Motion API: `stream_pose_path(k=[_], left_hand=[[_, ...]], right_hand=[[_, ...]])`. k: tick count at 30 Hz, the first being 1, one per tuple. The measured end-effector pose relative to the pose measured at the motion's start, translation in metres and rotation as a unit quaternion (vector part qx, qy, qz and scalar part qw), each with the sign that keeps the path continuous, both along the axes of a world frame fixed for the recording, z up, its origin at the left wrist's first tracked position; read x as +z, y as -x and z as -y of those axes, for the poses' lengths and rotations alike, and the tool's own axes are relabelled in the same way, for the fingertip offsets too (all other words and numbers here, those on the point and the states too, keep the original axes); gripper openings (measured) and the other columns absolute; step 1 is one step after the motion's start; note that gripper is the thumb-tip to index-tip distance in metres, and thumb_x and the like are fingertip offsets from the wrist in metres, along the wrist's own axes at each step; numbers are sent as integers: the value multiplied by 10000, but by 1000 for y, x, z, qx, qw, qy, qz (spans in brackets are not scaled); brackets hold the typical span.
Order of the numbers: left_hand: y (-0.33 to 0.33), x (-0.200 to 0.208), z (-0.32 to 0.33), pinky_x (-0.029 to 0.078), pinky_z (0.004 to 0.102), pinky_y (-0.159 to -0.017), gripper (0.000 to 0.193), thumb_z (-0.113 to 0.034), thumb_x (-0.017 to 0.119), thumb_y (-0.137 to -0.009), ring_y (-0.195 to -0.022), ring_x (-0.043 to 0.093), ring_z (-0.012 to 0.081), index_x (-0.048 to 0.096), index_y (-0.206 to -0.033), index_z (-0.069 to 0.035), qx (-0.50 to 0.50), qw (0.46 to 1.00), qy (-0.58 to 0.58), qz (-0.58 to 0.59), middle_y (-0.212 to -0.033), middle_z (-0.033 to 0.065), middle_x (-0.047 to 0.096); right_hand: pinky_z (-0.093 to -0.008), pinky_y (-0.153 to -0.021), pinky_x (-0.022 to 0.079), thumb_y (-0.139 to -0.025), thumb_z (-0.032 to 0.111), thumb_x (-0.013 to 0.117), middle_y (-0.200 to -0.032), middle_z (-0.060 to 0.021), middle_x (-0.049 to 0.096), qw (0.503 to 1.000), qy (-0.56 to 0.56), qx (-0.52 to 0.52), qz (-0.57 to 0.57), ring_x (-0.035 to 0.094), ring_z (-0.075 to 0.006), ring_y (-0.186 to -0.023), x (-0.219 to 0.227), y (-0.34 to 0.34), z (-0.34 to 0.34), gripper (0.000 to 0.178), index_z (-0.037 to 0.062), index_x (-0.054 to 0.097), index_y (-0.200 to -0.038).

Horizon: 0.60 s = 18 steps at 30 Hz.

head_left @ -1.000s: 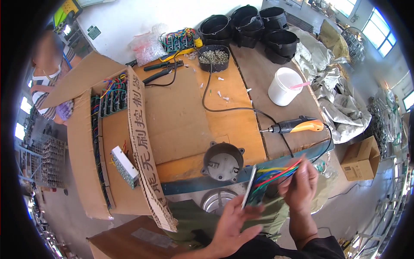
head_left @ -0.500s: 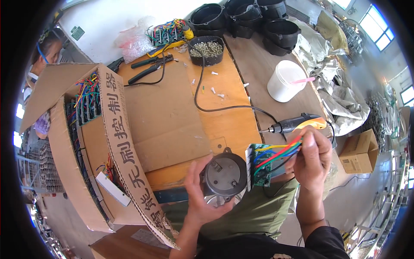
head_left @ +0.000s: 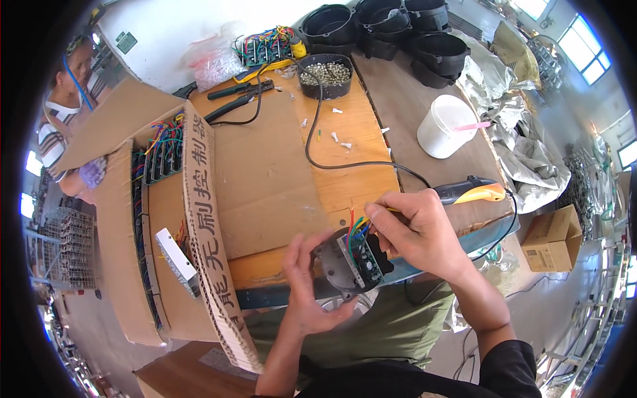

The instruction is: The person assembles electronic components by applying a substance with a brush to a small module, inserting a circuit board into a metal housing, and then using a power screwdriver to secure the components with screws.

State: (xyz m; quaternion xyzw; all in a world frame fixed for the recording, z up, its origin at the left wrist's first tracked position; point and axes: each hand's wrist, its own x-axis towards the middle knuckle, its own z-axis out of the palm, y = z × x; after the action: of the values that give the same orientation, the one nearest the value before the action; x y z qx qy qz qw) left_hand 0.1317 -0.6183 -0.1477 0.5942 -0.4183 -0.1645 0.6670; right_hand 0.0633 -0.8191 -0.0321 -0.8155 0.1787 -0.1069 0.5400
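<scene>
My left hand (head_left: 308,282) grips a round grey metal housing (head_left: 340,265) from below at the table's near edge. A green circuit board (head_left: 363,257) sits in the housing's mouth. My right hand (head_left: 415,229) pinches the board's bundle of coloured wires (head_left: 356,224) just above it, fingers closed on them. An orange-handled electric screwdriver (head_left: 474,192) lies on the bench just beyond my right hand, its black cable (head_left: 312,126) running up toward the far side.
An open cardboard box (head_left: 166,219) with several wired boards stands on the left. A white tub (head_left: 444,126), a black tray of screws (head_left: 325,73), black round casings (head_left: 398,30) and pliers (head_left: 239,89) lie farther back. Another person (head_left: 66,99) sits at far left.
My left hand lifted the round housing from the bench edge. My right hand brought the wired board down and into it.
</scene>
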Motion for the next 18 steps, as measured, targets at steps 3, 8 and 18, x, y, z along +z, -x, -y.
stream_pose_path(k=[3,8,18], left_hand=[[1,-2,0,323,466,-1124,1178,-49,826,-637,-1338,435,360,48,-1522,-45,1,1000,-1,-12,-1461,261,374],[3,-6,4,333,449,-1124,1213,-41,833,-616,-1343,421,341,45,-1538,-55,2,1000,7,-18,-1472,240,358],[1,-9,3,343,471,-1111,1207,-71,853,-630,-1355,414,360,39,-1522,-57,3,1000,-4,-17,-1468,249,365]], right_hand=[[-353,-482,465,-924,147,633,-526,-124,582,1000,11,11,-15,591,-255,-457,-4,-8,-2,285,-15,621,-690],[-462,-550,486,-863,151,648,-609,-213,587,990,129,51,24,588,-428,-590,-37,-18,0,257,-4,626,-659],[-467,-539,489,-866,242,702,-611,-201,600,969,232,79,-10,609,-409,-594,-34,-20,-6,297,3,643,-700]])
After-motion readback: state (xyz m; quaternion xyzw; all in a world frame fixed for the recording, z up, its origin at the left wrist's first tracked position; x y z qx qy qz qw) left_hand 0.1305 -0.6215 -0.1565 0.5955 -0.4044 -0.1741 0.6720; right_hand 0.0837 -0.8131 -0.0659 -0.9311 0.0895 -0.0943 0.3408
